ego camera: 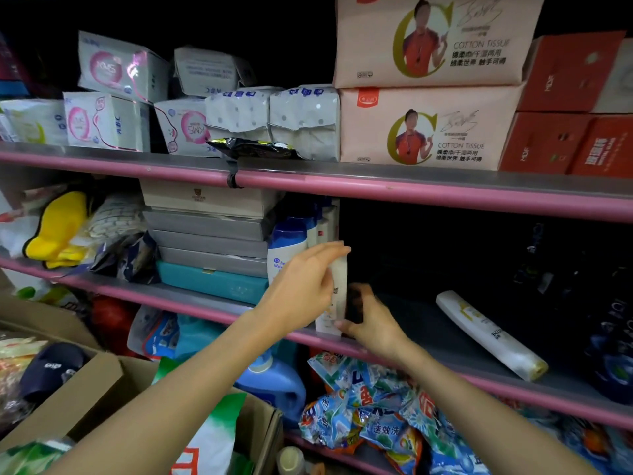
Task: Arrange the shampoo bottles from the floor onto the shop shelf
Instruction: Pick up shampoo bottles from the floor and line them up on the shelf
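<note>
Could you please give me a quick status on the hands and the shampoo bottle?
Left hand and right hand both hold the upright white bottle at the middle shelf edge. Another white bottle lies flat to the right.

Shelf edge (pixel 445 197) pink; held bottle (pixel 337 296) cream-white; neighbouring bottle (pixel 286 248) white, blue cap.
</note>
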{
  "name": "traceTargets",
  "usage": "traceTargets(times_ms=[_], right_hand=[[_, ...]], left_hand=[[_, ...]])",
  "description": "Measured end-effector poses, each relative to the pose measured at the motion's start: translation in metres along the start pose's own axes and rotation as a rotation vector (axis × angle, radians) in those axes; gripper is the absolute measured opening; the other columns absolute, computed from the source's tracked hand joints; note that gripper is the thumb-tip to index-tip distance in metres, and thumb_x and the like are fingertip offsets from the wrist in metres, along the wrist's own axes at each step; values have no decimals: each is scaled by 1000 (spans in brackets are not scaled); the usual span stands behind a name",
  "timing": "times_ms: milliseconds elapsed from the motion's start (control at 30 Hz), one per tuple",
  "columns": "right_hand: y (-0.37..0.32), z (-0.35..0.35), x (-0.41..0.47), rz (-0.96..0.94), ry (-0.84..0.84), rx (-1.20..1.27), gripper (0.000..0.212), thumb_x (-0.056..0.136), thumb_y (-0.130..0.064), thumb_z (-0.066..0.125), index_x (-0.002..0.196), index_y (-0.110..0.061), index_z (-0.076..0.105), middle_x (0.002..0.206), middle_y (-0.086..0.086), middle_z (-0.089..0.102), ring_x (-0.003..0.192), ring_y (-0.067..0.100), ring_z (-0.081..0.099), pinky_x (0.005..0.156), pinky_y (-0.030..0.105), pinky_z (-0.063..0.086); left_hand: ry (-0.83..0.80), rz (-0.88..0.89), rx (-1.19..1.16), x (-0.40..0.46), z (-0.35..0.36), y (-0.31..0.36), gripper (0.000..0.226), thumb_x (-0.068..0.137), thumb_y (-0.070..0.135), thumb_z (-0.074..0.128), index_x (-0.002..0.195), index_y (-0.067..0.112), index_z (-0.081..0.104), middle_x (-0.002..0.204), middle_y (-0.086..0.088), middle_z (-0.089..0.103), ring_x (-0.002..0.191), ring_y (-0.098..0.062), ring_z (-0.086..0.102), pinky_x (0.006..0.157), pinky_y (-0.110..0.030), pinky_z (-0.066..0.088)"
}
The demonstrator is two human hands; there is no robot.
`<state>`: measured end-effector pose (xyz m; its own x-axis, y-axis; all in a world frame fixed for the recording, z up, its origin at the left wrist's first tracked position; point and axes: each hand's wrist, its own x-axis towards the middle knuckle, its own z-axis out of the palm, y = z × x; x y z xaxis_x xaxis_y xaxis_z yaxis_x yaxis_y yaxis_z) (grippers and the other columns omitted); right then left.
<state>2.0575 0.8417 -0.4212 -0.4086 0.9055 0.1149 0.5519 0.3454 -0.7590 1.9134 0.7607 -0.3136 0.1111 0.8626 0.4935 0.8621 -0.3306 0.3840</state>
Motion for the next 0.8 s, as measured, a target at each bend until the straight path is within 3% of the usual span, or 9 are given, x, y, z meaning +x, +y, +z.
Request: traceTargets(times_ms=[133,200,333,433,567,700,800], right_hand=[[33,-61,-17,35,224,-340,64,84,-30,67,139,-19,35,130,14,52,118,31,54,91,33,46],[55,-95,-31,144,286,-543,65,84,-31,65,140,-18,35,130,14,49,119,35,50,92,38,44],[92,-133,-60,390,137,-648,71,82,-33,66,141,-20,29,127,16,48,114,39,52,91,43,47],[111,-138,-73,399,87,-723,63,88,-34,59,142,-19,28,122,15,53,111,36,55,90,41,48],[121,-141,-74,420,-73,-904,74,92,-39,49,150,-25,5,133,18,46,122,38,45,98,43,38],[119,-154,-68,408,-117,-767,79,93,-35,48,153,-21,-2,139,20,42,124,38,45,100,40,37],[95,-160,-74,364,-45,-218,63,97,-21,47,151,-8,16,131,17,52,111,30,57,90,33,47]], left_hand=[[66,40,-180,2,31,28,37,87,0,47,116,16,63,109,1,66,100,-10,60,88,-17,45],[36,18,-259,3,55,42,33,89,1,48,113,16,65,103,2,65,93,-8,61,83,-20,49],[-74,-70,-343,3,102,65,29,91,6,49,113,18,65,102,1,66,93,-8,61,86,-30,52],[-156,-115,-344,0,127,80,28,91,10,49,114,19,64,104,0,66,94,-12,62,86,-35,51],[-236,-148,-332,-9,146,97,30,91,11,49,116,19,63,106,-1,64,95,-14,61,88,-34,50],[-274,-178,-344,-17,151,108,34,92,10,48,122,19,59,112,-1,61,102,-12,58,93,-31,47],[-245,-166,-313,-23,150,112,42,93,14,50,134,22,47,128,2,52,114,-14,54,98,-32,45]])
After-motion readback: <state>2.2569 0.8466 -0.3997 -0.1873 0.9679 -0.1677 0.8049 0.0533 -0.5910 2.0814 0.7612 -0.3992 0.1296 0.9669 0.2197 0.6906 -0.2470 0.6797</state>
